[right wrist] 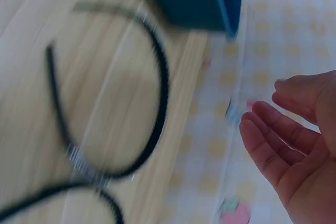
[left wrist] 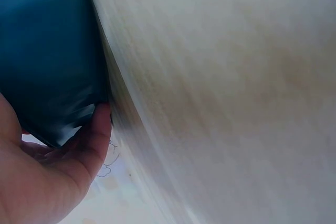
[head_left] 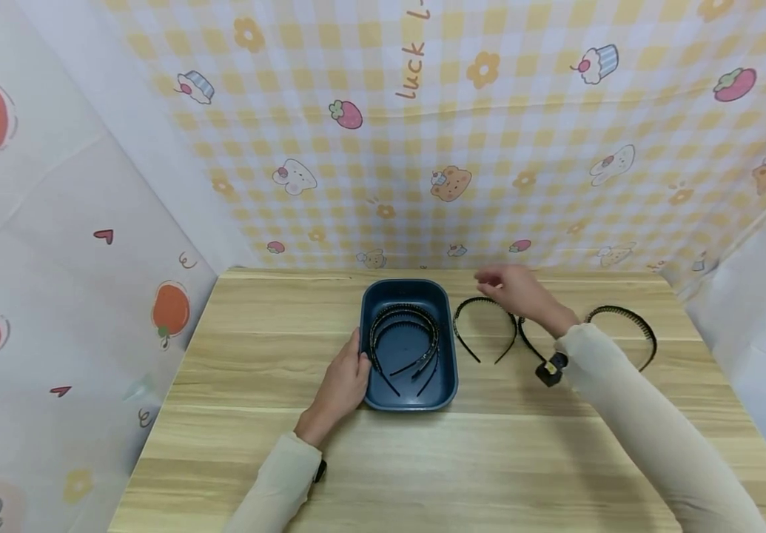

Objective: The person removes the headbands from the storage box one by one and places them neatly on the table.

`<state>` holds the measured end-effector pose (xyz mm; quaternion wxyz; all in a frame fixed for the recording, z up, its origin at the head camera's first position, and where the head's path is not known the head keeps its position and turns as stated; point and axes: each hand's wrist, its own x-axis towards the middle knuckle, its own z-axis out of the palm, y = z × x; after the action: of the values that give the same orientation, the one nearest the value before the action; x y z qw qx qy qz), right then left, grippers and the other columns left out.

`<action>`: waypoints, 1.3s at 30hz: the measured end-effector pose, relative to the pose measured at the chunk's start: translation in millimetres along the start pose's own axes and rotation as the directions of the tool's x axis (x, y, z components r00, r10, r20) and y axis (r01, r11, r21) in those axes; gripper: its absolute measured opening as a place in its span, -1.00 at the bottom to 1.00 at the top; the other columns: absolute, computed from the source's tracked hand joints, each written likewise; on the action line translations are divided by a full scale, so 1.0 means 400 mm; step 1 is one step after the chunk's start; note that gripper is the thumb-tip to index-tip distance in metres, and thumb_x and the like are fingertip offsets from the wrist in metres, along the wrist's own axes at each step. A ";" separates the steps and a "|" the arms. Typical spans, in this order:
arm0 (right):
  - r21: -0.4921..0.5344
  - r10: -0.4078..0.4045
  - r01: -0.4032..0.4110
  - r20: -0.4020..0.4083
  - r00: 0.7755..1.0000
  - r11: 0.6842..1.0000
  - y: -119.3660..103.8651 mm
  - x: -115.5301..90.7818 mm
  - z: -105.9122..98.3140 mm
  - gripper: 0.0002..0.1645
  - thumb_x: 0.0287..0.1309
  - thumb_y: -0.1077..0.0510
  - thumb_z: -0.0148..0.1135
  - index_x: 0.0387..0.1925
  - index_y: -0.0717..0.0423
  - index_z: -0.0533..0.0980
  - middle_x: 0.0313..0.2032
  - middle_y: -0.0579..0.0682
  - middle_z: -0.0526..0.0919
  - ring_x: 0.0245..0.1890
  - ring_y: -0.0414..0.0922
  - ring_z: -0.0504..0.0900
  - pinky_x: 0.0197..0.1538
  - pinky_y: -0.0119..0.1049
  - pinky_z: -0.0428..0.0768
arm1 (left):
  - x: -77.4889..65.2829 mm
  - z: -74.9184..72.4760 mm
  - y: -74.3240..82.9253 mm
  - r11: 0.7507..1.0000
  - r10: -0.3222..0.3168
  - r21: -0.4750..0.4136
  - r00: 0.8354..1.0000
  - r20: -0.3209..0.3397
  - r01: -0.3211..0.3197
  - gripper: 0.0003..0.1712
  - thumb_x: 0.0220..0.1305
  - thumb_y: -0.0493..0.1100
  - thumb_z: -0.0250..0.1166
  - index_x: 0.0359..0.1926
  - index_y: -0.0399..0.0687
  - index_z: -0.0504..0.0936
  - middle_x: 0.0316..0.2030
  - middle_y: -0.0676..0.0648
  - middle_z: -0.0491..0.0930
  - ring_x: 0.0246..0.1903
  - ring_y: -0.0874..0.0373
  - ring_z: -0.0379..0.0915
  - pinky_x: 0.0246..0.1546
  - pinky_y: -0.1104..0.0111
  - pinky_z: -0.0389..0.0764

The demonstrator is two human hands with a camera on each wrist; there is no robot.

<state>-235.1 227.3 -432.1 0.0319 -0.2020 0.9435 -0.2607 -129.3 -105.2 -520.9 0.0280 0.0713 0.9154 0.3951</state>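
Observation:
A dark blue rectangular tub (head_left: 408,403) stands on the table with several black toothed headbands (head_left: 404,308) nested inside it. My left hand (head_left: 345,376) grips the tub's left wall, thumb at the rim; in the left wrist view its fingers (left wrist: 100,129) bend against the tub's side. Just behind a black headband (head_left: 514,329) on the table, to the right of the tub, my right hand (head_left: 519,289) hovers. Nothing is between its loosely bent fingers (right wrist: 257,135). Two more headbands lie further right, the middle one partly hidden by my right wrist and the far one (head_left: 645,326) by the sleeve.
The wood-grain table (head_left: 256,348) meets a yellow checked cloth backdrop (head_left: 383,155) behind the tub. A white printed sheet (head_left: 76,244) hangs on the left, and a white sheet (head_left: 765,296) hangs on the right.

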 end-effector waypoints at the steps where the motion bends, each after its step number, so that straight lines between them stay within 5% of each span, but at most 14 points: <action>1: -0.004 -0.016 0.016 0.005 1.000 1.000 -0.017 0.010 0.009 -0.62 0.35 0.21 0.17 0.10 0.33 0.58 0.01 0.28 0.67 -0.09 0.14 0.69 -0.03 0.06 0.65 | 0.001 0.000 -0.001 1.000 0.002 0.001 1.000 0.000 -0.002 -0.35 0.51 -0.19 -0.09 0.52 -0.30 0.06 0.45 -0.26 0.21 0.41 -0.08 0.18 0.38 0.06 0.31; 9: 0.012 -0.091 0.090 0.116 0.989 0.996 -0.114 0.083 0.082 -0.63 0.35 0.20 0.17 0.10 0.34 0.57 -0.03 0.23 0.69 -0.07 0.08 0.68 0.02 -0.02 0.65 | -0.001 0.000 -0.002 1.000 -0.006 -0.001 1.000 0.003 0.006 -0.35 0.51 -0.18 -0.09 0.51 -0.33 0.06 0.45 -0.28 0.20 0.41 -0.09 0.17 0.36 0.05 0.32; 15: -0.034 -0.075 0.083 0.197 0.978 0.996 -0.154 0.123 0.120 -0.67 0.35 0.22 0.17 0.06 0.31 0.60 -0.10 0.17 0.70 -0.16 0.00 0.67 -0.02 -0.06 0.64 | 0.000 0.001 -0.004 1.000 -0.005 -0.003 1.000 0.010 0.005 -0.35 0.52 -0.18 -0.09 0.53 -0.29 0.04 0.45 -0.26 0.21 0.41 -0.08 0.18 0.36 0.06 0.33; 22: -0.093 0.003 0.027 0.312 0.950 0.995 -0.185 0.168 0.153 -0.83 0.34 0.22 0.16 -0.32 0.21 0.60 -0.53 -0.03 0.51 -0.54 -0.13 0.40 -0.37 -0.27 0.41 | 0.001 -0.002 0.000 1.000 -0.009 -0.009 1.000 0.009 0.009 -0.35 0.52 -0.17 -0.09 0.53 -0.29 0.04 0.45 -0.26 0.21 0.40 -0.08 0.19 0.35 0.05 0.35; 29: -0.088 0.103 -0.074 0.395 0.913 0.993 -0.187 0.190 0.190 -0.53 0.34 0.24 0.12 -0.70 0.02 0.25 -0.70 -0.11 0.13 -0.66 -0.17 0.14 -0.49 -0.35 0.23 | 0.000 -0.003 -0.002 1.000 0.007 -0.013 1.000 0.002 -0.007 -0.35 0.52 -0.19 -0.08 0.52 -0.29 0.05 0.44 -0.26 0.22 0.40 -0.09 0.20 0.34 0.05 0.35; 39: -0.108 0.212 -0.184 0.416 0.884 0.977 -0.191 0.200 0.219 -0.49 0.29 0.37 0.02 -0.74 -0.01 0.18 -0.72 -0.10 0.08 -0.68 -0.18 0.06 -0.56 -0.35 0.17 | -0.002 -0.003 -0.005 1.000 0.023 -0.018 1.000 0.013 -0.023 -0.35 0.53 -0.19 -0.10 0.54 -0.23 0.03 0.44 -0.25 0.23 0.40 -0.07 0.20 0.34 0.06 0.36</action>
<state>-265.9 93.7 -465.7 0.2566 -0.1576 0.9374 -0.1747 -128.8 -107.7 -521.5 0.0301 0.0842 0.9108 0.4030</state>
